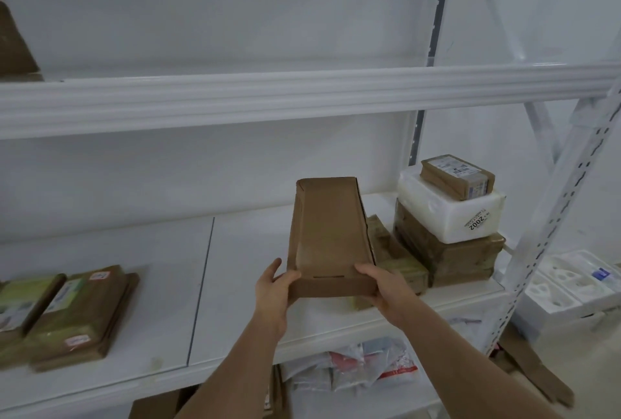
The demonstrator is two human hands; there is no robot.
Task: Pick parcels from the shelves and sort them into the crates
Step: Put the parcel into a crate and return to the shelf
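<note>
Plainly, both hands share the load: left hand (274, 289) and right hand (383, 287) each clasp a near corner of the long cardboard parcel (331, 233), mid-frame, tilted above the shelf (235, 267), likely for steady carrying; no crates show.

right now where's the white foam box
Head view, right end of the middle shelf: the white foam box sits on a brown parcel stack, a small labelled parcel on top.
</note>
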